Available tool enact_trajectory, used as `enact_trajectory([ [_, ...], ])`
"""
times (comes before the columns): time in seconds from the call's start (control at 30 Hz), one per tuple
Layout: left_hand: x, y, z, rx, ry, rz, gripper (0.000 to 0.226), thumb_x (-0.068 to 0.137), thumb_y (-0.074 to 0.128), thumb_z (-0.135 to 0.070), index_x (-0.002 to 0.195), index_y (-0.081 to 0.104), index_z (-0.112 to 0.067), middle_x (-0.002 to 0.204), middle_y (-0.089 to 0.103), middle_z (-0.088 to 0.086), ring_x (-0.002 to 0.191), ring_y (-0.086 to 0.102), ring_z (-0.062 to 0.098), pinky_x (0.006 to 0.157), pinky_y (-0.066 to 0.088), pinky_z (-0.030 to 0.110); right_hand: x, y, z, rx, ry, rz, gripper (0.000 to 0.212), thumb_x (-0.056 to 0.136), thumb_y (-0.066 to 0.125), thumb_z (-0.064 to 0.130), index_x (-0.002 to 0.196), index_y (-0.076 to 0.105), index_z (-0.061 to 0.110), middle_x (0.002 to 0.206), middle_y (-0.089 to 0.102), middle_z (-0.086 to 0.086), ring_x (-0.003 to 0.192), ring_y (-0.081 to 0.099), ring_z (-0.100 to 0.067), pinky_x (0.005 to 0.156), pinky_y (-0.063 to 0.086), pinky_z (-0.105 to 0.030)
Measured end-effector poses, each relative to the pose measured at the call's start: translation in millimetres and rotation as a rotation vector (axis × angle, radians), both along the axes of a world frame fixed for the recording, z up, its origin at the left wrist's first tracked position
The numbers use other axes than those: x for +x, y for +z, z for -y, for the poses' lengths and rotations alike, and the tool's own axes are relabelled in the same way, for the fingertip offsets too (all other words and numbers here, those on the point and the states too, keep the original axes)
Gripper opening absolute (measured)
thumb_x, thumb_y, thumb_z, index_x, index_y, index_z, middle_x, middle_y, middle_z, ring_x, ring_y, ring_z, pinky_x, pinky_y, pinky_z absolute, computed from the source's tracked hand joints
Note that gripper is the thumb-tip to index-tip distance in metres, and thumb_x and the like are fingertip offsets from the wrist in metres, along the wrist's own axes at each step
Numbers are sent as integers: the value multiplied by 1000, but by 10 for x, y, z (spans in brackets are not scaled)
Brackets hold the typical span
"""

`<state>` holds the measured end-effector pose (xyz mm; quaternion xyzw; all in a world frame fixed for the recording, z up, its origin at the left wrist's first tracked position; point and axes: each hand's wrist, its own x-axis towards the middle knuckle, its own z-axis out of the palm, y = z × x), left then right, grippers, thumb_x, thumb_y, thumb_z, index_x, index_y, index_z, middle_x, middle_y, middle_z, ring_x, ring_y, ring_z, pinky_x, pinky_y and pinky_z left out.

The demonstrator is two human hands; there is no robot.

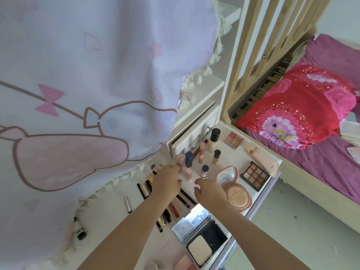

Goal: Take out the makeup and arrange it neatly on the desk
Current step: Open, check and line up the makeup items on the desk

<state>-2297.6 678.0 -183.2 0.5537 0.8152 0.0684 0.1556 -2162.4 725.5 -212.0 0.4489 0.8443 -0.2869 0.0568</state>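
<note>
Your left hand reaches to the small pink bottles near the frame centre; whether its fingers grip one, I cannot tell. Your right hand hovers relaxed, holding nothing. The makeup stands grouped by kind on the white surface, probably for neatness.

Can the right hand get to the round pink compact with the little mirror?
Probably yes. The right hand hovers right beside the round pink compact, which lies open on the white desk with nothing between them.
</note>
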Motion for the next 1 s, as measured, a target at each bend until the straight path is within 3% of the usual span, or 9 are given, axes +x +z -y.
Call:
enact_trajectory([
  [0.13, -218, -6, 404, -49, 109, -16, 27, 91, 45, -21, 116, 52, -15, 114, 53, 3, 106, 52, 22, 80, 44, 30, -118, 223, 142, 119, 160, 8, 24, 94, 33, 22, 102, 54, 14, 99, 57, -6, 100, 56, -25, 77, 41, -30],
  [0.33, -606, -162, 1392, -103, 461, -4, 28, 92, 41, -22, 117, 52, -12, 115, 52, 6, 110, 49, 21, 83, 44, 29, -622, 287, 516, 213, 495, 7, 29, 92, 35, 19, 109, 55, 7, 109, 58, -11, 103, 52, -25, 79, 42, -30],
  [0.53, -854, -334, 1984, -165, 847, 24, 41, 92, 46, -34, 122, 39, -7, 125, 43, 9, 118, 42, 22, 85, 46, 31, -1200, 99, 875, 207, 801, 65, 32, 93, 35, 20, 119, 50, 9, 120, 52, -10, 116, 44, -22, 96, 36, -30],
  [0.67, -988, -425, 2047, -147, 1018, 53, 57, 90, 49, -39, 128, 31, -1, 131, 36, 14, 123, 38, 26, 90, 43, 30, -1558, -15, 1084, 228, 943, 97, 41, 94, 36, 21, 133, 37, 8, 142, 34, -10, 133, 27, -24, 111, 20, -32],
  [0.77, -1119, -460, 2063, -88, 1169, 176, 56, 90, 52, -31, 129, 29, 2, 133, 37, 17, 124, 40, 30, 92, 42, 37, -1731, -69, 1180, 202, 1002, 128, 47, 94, 37, 19, 139, 29, 8, 151, 19, -11, 140, 13, -26, 115, 7, -34],
  [0.9, -1245, -467, 2151, -106, 1129, 168, 35, 94, 43, -25, 123, 44, -4, 131, 41, 12, 120, 44, 28, 86, 45, 38, -1819, -159, 1211, 151, 988, 185, 48, 95, 34, 15, 141, 25, 10, 154, 10, -10, 142, 8, -25, 115, 7, -32],
  [1.0, -1230, -475, 2232, -134, 1042, 127, 32, 95, 42, -28, 119, 49, -8, 131, 38, 11, 120, 43, 27, 80, 47, 37, -1823, -200, 1195, 131, 971, 191, 49, 94, 35, 14, 143, 24, 12, 154, 10, -7, 142, 8, -22, 115, 9, -31],
])
